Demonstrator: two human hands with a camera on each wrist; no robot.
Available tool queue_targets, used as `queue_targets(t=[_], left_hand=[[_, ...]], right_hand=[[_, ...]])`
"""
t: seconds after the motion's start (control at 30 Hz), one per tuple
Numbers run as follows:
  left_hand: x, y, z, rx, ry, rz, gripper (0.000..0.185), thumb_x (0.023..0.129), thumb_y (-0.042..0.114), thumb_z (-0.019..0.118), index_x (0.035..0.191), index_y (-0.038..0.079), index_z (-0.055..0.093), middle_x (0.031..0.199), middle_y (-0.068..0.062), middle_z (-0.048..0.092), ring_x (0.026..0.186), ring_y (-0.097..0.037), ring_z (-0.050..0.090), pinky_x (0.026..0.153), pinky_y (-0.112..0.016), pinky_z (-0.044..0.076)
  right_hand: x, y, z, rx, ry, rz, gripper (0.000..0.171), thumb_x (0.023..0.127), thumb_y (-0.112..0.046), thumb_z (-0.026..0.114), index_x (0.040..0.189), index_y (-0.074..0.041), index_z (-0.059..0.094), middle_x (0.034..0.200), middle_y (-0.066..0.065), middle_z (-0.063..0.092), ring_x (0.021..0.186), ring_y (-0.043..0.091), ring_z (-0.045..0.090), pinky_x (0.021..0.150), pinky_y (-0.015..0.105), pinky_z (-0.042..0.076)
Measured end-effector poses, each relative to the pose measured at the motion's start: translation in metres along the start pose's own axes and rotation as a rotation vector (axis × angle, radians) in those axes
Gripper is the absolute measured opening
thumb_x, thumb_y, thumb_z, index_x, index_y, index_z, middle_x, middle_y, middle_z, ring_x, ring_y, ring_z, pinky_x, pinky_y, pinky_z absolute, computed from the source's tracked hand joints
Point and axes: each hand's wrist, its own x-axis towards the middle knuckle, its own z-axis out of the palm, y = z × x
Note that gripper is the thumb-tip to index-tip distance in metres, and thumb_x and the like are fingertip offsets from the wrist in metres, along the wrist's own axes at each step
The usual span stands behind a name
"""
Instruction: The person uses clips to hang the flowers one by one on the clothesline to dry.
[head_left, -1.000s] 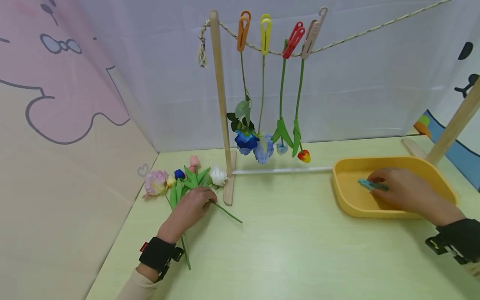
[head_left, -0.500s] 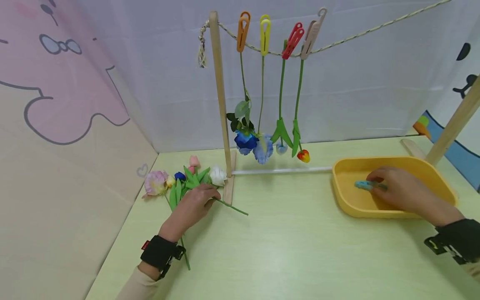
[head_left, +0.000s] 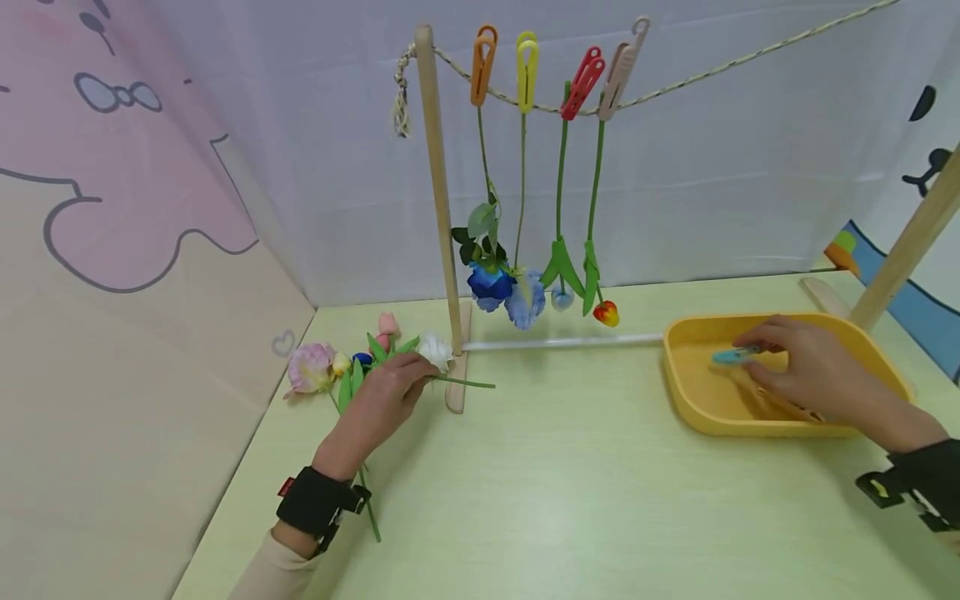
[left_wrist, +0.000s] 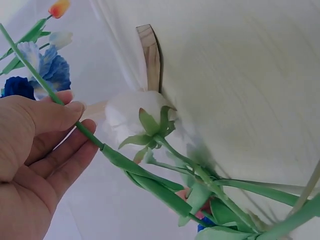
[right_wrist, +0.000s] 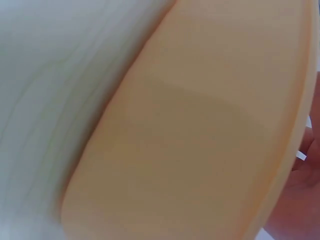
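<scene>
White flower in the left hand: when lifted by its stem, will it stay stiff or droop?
The white flower probably stays fairly stiff: its thin green stem juts out straight beyond the left hand. It looks light, a small head on a slim stalk. The head may tip downward, as on those hanging from the clips.

Left hand (head_left: 382,398) pinches white flower's stem (head_left: 465,382); right hand (head_left: 810,375) holds teal clothespin (head_left: 731,357).

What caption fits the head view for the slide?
Left hand pinches a white flower's stem beside the wooden post; right hand holds a blue clothespin over the yellow tray.
</scene>
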Motion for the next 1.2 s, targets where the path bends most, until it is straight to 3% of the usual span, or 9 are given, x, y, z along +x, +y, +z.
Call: queue_targets(t=[0.23,0.57,0.7,0.87,0.93,0.97,1.07,1.2], left_hand=[[0.002,-0.005,-0.008,-0.001,0.135,0.030,0.021,0.087,-0.012,0.075,0.104,0.000,0.075,0.101,-0.012,0.071,0.095,-0.027,0.070,0.076,-0.036,0.062],[0.006,-0.013,-0.031,-0.023,0.339,-0.048,0.022,0.088,-0.011,0.074,0.107,0.001,0.075,0.104,-0.012,0.073,0.095,-0.027,0.073,0.078,-0.041,0.060],[0.006,-0.013,-0.031,-0.028,0.416,-0.061,0.023,0.091,-0.009,0.071,0.113,0.000,0.075,0.107,-0.011,0.073,0.097,-0.027,0.073,0.079,-0.039,0.059],[0.008,-0.013,-0.035,-0.012,0.601,-0.074,0.019,0.094,-0.009,0.067,0.111,-0.002,0.074,0.105,-0.013,0.074,0.094,-0.029,0.072,0.080,-0.034,0.056],[0.009,-0.015,-0.041,-0.010,0.660,-0.075,0.017,0.094,-0.008,0.068,0.110,-0.003,0.074,0.105,-0.014,0.074,0.093,-0.029,0.073,0.082,-0.029,0.055],[0.010,-0.016,-0.044,-0.020,0.681,-0.075,0.017,0.094,-0.008,0.069,0.110,-0.004,0.073,0.105,-0.015,0.074,0.092,-0.030,0.072,0.084,-0.026,0.054],[0.012,-0.019,-0.053,-0.043,0.724,-0.085,0.018,0.093,-0.008,0.070,0.111,-0.005,0.074,0.106,-0.016,0.074,0.092,-0.032,0.072,0.088,-0.018,0.053],[0.018,-0.012,-0.062,-0.079,0.781,-0.100,0.018,0.091,-0.012,0.069,0.109,-0.009,0.072,0.105,-0.022,0.073,0.092,-0.035,0.071,0.090,-0.019,0.054]], right_hand=[[0.001,-0.007,-0.001,-0.014,0.036,0.006,0.027,0.084,-0.010,0.083,0.110,-0.004,0.075,0.106,0.015,0.071,0.087,0.029,0.067,0.065,0.035,0.054],[0.001,-0.018,-0.010,0.096,0.048,0.160,0.036,0.090,-0.025,0.082,0.120,-0.007,0.074,0.114,0.017,0.071,0.096,0.036,0.067,0.067,0.027,0.053],[0.003,-0.019,-0.013,0.106,0.093,0.136,0.033,0.088,-0.020,0.083,0.117,-0.007,0.074,0.112,0.016,0.072,0.094,0.036,0.068,0.069,0.018,0.051],[0.006,-0.021,-0.015,0.110,0.145,0.096,0.029,0.088,-0.020,0.084,0.115,-0.011,0.076,0.109,0.011,0.075,0.092,0.035,0.071,0.071,0.000,0.038],[0.008,-0.021,-0.017,0.107,0.154,0.094,0.028,0.088,-0.020,0.084,0.114,-0.012,0.077,0.106,0.010,0.076,0.089,0.031,0.072,0.071,-0.001,0.037],[0.009,-0.022,-0.018,0.109,0.160,0.093,0.028,0.087,-0.020,0.085,0.113,-0.012,0.078,0.104,0.010,0.077,0.087,0.022,0.072,0.070,-0.001,0.037],[0.011,-0.025,-0.021,0.123,0.172,0.096,0.027,0.088,-0.015,0.083,0.115,-0.010,0.077,0.105,0.012,0.076,0.091,0.023,0.069,0.070,0.000,0.037],[0.014,-0.029,-0.027,0.104,0.198,0.072,0.026,0.090,-0.010,0.081,0.116,-0.012,0.077,0.109,0.013,0.075,0.091,0.027,0.066,0.062,0.005,0.039]])
